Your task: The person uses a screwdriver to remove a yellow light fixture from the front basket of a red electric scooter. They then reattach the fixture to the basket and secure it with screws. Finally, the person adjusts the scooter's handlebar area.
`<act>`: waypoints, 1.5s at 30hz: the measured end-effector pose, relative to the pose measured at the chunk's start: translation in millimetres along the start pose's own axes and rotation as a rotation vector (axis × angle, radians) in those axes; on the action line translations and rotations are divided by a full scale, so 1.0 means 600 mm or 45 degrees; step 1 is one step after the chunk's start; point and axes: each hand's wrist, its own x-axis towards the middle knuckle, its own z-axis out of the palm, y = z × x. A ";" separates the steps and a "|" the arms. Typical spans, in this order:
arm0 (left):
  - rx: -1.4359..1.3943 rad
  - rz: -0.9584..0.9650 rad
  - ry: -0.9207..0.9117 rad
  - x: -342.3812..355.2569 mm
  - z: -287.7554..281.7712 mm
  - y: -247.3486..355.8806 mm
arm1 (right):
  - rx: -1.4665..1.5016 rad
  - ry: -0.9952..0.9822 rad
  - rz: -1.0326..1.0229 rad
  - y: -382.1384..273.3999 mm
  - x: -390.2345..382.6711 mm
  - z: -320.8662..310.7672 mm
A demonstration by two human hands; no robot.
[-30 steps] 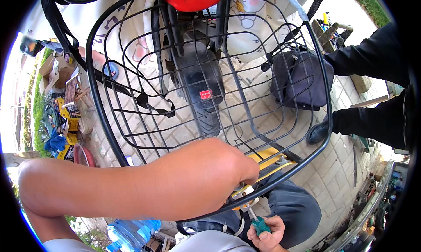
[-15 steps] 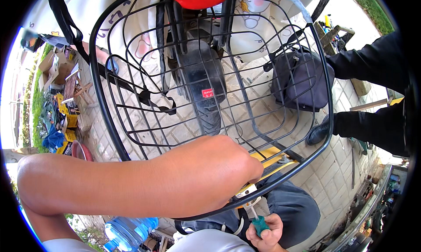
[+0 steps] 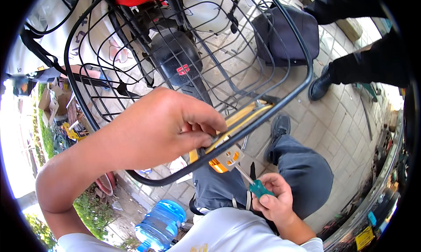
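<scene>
Paved ground under a parked scooter, blue water jug (image 3: 160, 223) at lower left of the wire basket (image 3: 131, 46). Left hand (image 3: 162, 129) pinches the basket's near rim, grip closed at the yellow bracket (image 3: 239, 118). Below the rim, right hand (image 3: 272, 201) fist-closed on a green-handled screwdriver (image 3: 254, 184), tip at the metal plate (image 3: 228, 157). Another person's dark shoe (image 3: 320, 85) right of basket.

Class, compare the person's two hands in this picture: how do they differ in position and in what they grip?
The left hand is raised at the rim of the wire basket, pinching there; the right hand sits lower, near the lap. The right hand grips a green-handled screwdriver; the left holds no tool. Both are bare.
</scene>
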 end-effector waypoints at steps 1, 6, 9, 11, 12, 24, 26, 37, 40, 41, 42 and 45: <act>0.075 0.020 0.014 0.000 0.002 0.002 | -0.227 -0.008 -0.126 0.001 0.000 0.004; 0.192 0.069 0.131 -0.010 0.020 0.001 | -1.255 -0.089 -0.948 -0.007 0.021 0.016; 0.085 0.027 0.136 -0.011 0.024 0.001 | -1.374 -0.063 -1.127 0.001 0.026 0.009; 0.043 0.015 0.132 -0.012 0.024 -0.001 | -1.467 -0.054 -1.211 0.005 0.031 0.004; 0.042 0.001 0.124 -0.012 0.022 -0.001 | -1.492 -0.051 -1.249 0.007 0.035 0.001; 0.078 0.049 0.119 -0.007 0.019 -0.016 | 0.349 -0.253 0.257 0.016 0.034 -0.010; 0.054 0.022 0.083 -0.005 0.011 -0.018 | 0.669 -0.328 0.469 0.005 0.042 -0.005; 0.223 0.273 -0.078 0.001 -0.020 -0.022 | 0.301 -0.211 0.026 0.006 0.032 -0.012; 0.312 0.356 -0.081 -0.001 -0.015 -0.034 | -0.007 -0.083 -0.197 0.014 0.026 -0.011; 0.304 0.327 -0.105 0.000 -0.015 -0.035 | -0.084 -0.038 -0.264 0.022 0.022 -0.017; 0.296 0.298 -0.131 0.001 -0.016 -0.033 | -0.162 -0.017 -0.283 0.024 0.019 -0.020; 0.246 0.242 -0.149 0.004 -0.015 -0.035 | -0.154 -0.003 -0.278 0.021 0.021 -0.025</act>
